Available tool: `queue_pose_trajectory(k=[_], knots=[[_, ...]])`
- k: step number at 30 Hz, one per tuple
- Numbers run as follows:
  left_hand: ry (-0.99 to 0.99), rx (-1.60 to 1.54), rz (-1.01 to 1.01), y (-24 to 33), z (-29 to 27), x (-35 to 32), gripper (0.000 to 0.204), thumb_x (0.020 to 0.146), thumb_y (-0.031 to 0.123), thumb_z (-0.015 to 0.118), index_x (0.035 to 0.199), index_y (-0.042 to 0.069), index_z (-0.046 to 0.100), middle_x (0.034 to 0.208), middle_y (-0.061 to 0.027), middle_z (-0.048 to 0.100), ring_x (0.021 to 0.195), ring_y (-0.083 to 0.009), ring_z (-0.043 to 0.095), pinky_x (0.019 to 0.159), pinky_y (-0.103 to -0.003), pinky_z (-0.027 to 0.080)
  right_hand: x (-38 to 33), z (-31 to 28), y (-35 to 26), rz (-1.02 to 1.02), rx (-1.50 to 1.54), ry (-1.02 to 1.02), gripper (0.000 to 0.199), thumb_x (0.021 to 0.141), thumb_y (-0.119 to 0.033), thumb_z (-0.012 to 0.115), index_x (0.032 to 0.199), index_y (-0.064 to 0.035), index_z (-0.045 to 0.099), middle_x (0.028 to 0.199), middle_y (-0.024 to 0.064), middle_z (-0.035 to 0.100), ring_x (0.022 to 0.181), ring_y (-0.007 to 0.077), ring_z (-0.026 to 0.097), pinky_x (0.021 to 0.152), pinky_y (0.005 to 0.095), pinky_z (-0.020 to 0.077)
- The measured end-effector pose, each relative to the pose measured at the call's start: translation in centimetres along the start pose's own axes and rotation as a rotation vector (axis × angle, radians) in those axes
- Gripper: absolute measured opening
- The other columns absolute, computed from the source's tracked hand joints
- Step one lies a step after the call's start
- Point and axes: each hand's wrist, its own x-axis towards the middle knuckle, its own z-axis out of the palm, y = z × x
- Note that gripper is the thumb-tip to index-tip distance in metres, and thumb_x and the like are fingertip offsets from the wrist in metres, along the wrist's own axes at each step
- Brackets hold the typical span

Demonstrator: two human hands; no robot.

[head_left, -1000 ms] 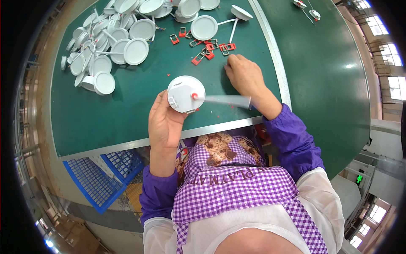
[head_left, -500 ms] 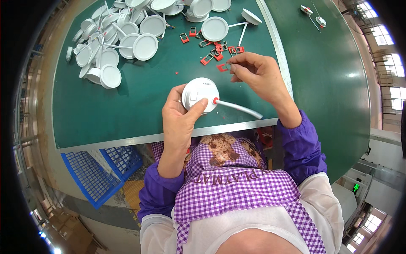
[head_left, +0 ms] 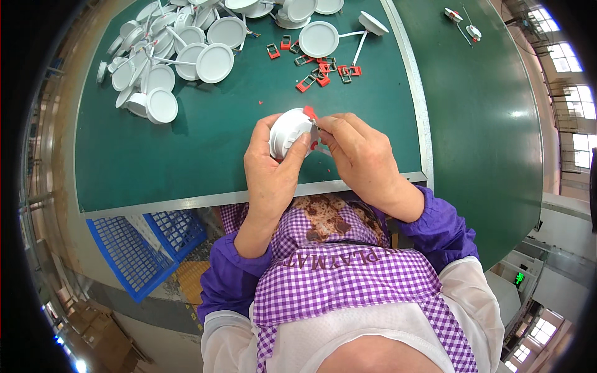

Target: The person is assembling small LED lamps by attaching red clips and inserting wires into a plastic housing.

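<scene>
A pile of white round housings (head_left: 161, 62) lies at the far left of the green work surface (head_left: 205, 143), several with white cables trailing among them; a scatter of red and grey spring clips (head_left: 317, 71) lies at the far middle, well apart from the hands; a single flat white disc (head_left: 318, 38) sits just beyond the clips; two blue mesh baskets (head_left: 146, 239) stand below the near edge of the table; nothing lies between the hands and the clips.

Compared with half a second earlier, the white round housing (head_left: 290, 132) has been turned on edge and the white cable that trailed to the right is no longer visible; both hands have drawn closer together.

The left hand (head_left: 272, 165) is clamped around the housing, thumb across its face, fingers behind; the right hand (head_left: 360, 155) has thumb and forefinger pinched together on a red spring clip (head_left: 311, 115) at the housing's upper right rim; the housing is held above the near edge of the table.
</scene>
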Motion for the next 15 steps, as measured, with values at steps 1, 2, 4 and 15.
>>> queue_pose_trajectory(k=[1, 2, 4, 15], knots=[[-0.023, 0.014, 0.004, 0.03, -0.03, 0.04, 0.032, 0.087, 0.007, 0.067, 0.115, -0.002, 0.053, 0.103, -0.0080, 0.063, 0.091, -0.0122, 0.062, 0.077, -0.025, 0.052, -0.05, 0.14, 0.05, -0.001, 0.001, -0.001, 0.028, 0.076, 0.003, 0.062, 0.103, 0.0001, 0.060, 0.089, 0.0130, 0.063, 0.074, 0.0293, 0.064, 0.060, 0.0350, 0.0532], [-0.022, 0.013, 0.004, 0.14, 0.12, 0.04, 0.032, 0.087, 0.007, 0.067, 0.115, -0.002, 0.053, 0.103, -0.0080, 0.063, 0.091, -0.0122, 0.062, 0.077, -0.025, 0.052, -0.09, 0.28, 0.11, -0.036, -0.042, 0.038, 0.031, 0.075, 0.004, 0.062, 0.105, 0.0005, 0.059, 0.090, 0.0130, 0.063, 0.074, 0.0289, 0.064, 0.060, 0.0346, 0.0534], [0.001, -0.033, 0.029, 0.32, 0.54, -0.01, 0.029, 0.086, 0.008, 0.068, 0.110, -0.002, 0.055, 0.097, -0.0084, 0.065, 0.085, -0.0119, 0.062, 0.072, -0.026, 0.053, -0.13, 0.34, 0.08, -0.071, -0.083, 0.075, 0.033, 0.074, 0.005, 0.062, 0.107, 0.0008, 0.058, 0.092, 0.0130, 0.062, 0.074, 0.0285, 0.065, 0.060, 0.0342, 0.0536], [-0.033, 0.123, 0.070, 0.08, 0.07, 0.69, 0.029, 0.086, 0.009, 0.068, 0.110, 0.000, 0.057, 0.097, -0.0074, 0.064, 0.085, -0.0119, 0.061, 0.073, -0.025, 0.051, -0.03, -0.45, 0.27, 0.146, 0.152, -0.012, 0.027, 0.077, 0.007, 0.064, 0.103, -0.0008, 0.063, 0.086, 0.0133, 0.064, 0.075, 0.0296, 0.066, 0.064, 0.0349, 0.0530]])
